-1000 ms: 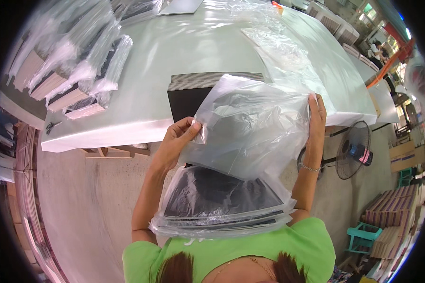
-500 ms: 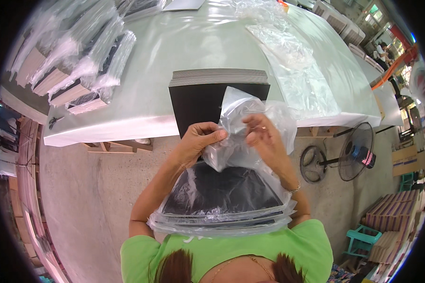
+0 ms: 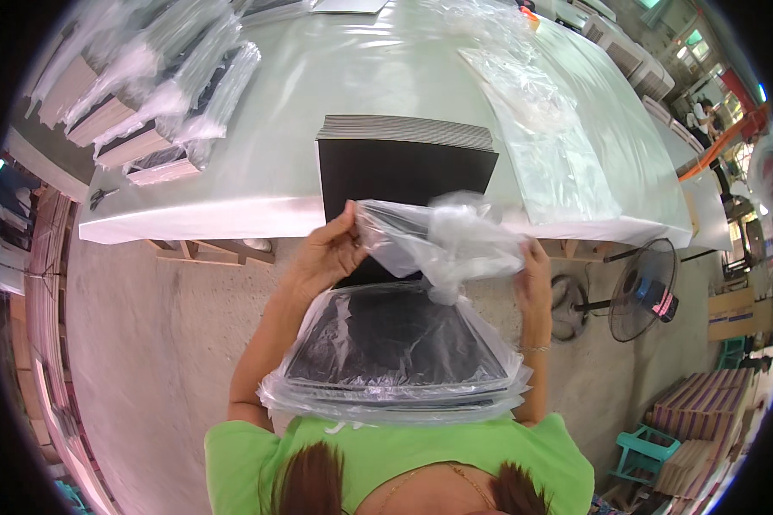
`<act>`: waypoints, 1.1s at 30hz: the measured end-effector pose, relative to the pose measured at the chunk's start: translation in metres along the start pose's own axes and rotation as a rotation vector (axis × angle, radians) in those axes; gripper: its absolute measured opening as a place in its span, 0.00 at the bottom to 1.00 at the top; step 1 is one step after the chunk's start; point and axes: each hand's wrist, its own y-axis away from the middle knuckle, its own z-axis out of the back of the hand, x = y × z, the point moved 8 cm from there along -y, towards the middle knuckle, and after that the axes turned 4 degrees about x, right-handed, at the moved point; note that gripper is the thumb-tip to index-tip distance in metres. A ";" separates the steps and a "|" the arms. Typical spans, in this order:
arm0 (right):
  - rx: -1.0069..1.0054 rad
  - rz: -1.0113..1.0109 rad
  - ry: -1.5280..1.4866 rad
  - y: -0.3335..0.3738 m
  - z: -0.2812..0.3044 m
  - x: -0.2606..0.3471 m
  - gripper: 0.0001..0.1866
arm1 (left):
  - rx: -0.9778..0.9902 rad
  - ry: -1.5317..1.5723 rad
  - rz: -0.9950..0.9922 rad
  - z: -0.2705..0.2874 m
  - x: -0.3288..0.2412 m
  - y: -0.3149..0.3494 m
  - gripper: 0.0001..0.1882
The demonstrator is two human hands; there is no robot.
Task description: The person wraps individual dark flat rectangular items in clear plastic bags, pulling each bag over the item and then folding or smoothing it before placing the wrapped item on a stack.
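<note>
A clear plastic bag is stretched crosswise between my hands. My left hand pinches its left corner, while my right hand grips the bag's right side. Behind the bag, a thick stack of black boards with pale layered edges rests at the table's near edge; the bag hides its lower part. Closer to my body lie several black panels in clear plastic wrapping, piled below my hands and between my forearms.
Plastic-wrapped stacks lie at the table's far left, with scissors near the corner. Flat clear bags spread over the right side of the covered table. A fan and a green stool stand on the floor at right.
My hands have moved apart, the right one outward to the right and the left one slightly left and up. The crumpled bag is now drawn out sideways between them.
</note>
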 end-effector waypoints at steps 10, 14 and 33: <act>-0.727 0.537 0.008 0.089 0.318 0.050 0.07 | 0.045 -0.425 -0.063 0.002 -0.028 -0.001 0.07; -0.443 0.336 0.477 0.028 0.071 0.108 0.09 | 0.174 -0.685 -0.033 -0.038 -0.005 -0.008 0.09; 0.566 0.304 0.356 0.010 -0.186 0.079 0.05 | 0.094 -0.594 -0.112 -0.013 -0.022 -0.005 0.08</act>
